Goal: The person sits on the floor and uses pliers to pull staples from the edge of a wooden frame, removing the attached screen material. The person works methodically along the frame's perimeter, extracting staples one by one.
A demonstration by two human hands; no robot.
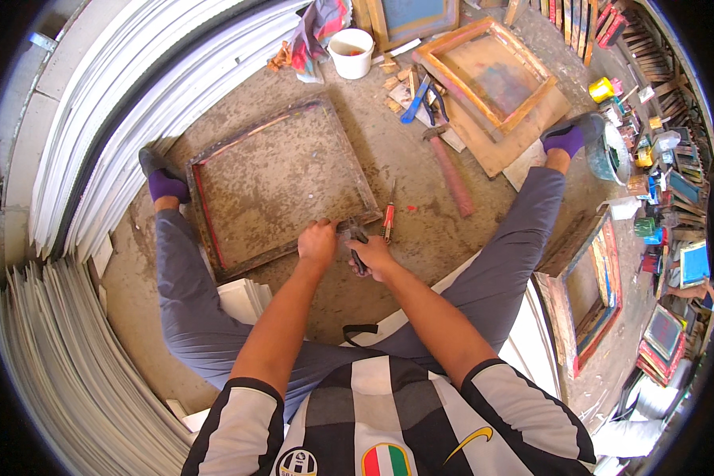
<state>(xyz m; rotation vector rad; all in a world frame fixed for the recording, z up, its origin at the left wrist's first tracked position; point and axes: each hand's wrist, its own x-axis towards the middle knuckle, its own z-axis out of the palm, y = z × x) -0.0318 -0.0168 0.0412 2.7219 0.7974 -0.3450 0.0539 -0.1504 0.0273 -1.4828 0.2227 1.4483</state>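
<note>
From here, the left hand (317, 243) curls over the wooden frame's (350, 155) near rail, though I can't tell whether it grips. The right hand (373, 258) wraps around a dark-handled tool (358, 236). The frame lies on the floor (411, 163).

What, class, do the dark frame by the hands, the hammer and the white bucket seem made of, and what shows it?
Dark frame: probably wood, rough and unpolished, from its worn, stained bars.
Hammer: the dull, dark head looks metal; the pinkish-brown handle may be wood, though no grain shows.
White bucket: likely plastic, smooth, from its even colour and rounded rim.
</note>
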